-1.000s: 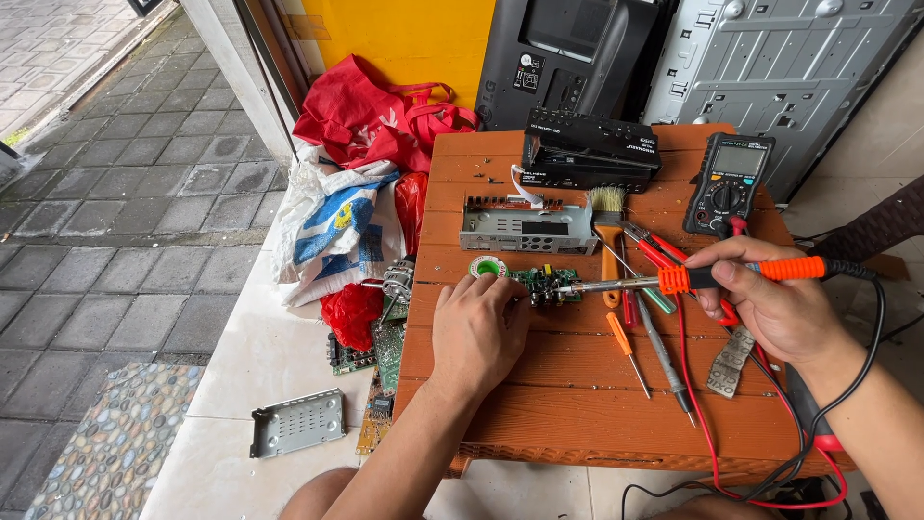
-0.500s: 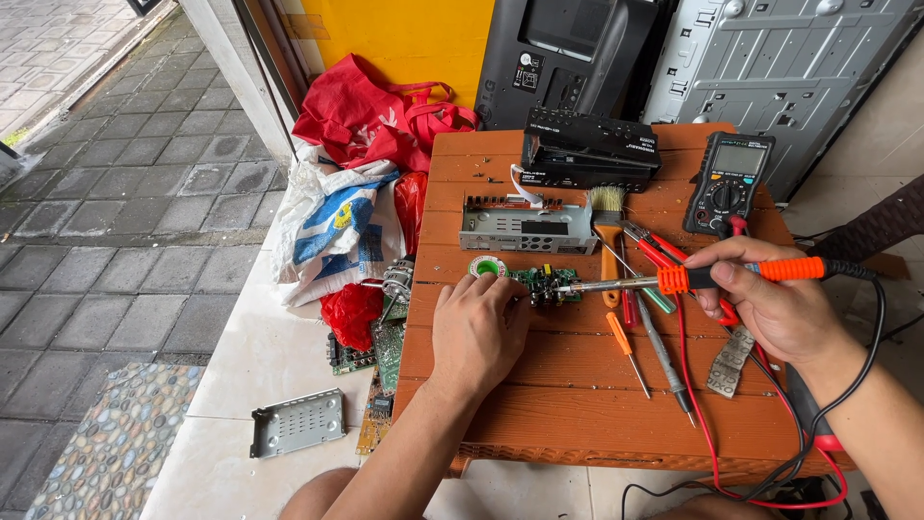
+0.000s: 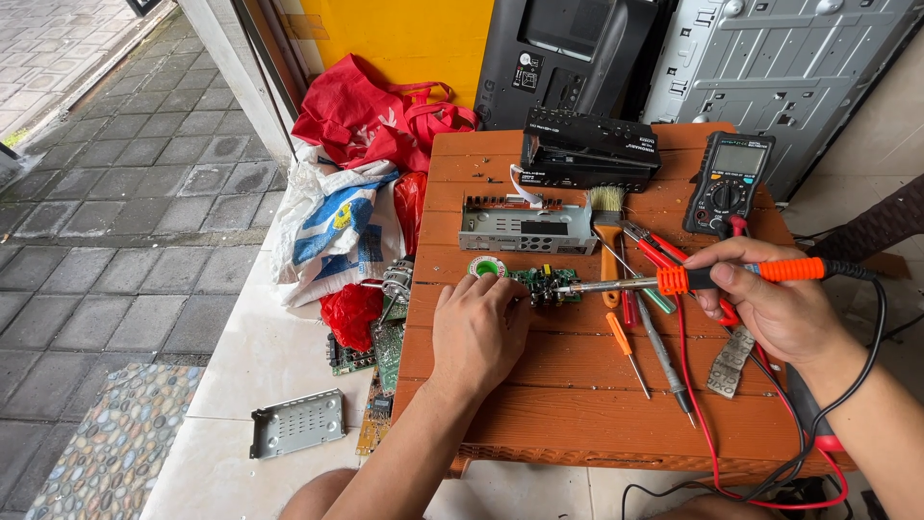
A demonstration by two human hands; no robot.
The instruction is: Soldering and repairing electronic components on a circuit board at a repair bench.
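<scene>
My right hand [image 3: 770, 303] grips an orange-and-black soldering iron [image 3: 674, 281], held level with its tip touching a small green circuit board [image 3: 545, 283] on the low orange wooden table [image 3: 539, 404]. My left hand [image 3: 478, 325] rests on the table with its fingers on the left end of that board, holding it down. A small round green-and-white tin [image 3: 482, 267] sits just behind my left fingers.
Behind the board lie a grey metal chassis [image 3: 526, 224], a black device housing [image 3: 589, 152], a brush [image 3: 607, 231] and a multimeter [image 3: 729, 180] with red leads. Screwdrivers and pliers [image 3: 643, 337] lie between my hands. Bags [image 3: 358, 164], circuit boards [image 3: 383, 337] and a metal plate [image 3: 296, 423] sit left.
</scene>
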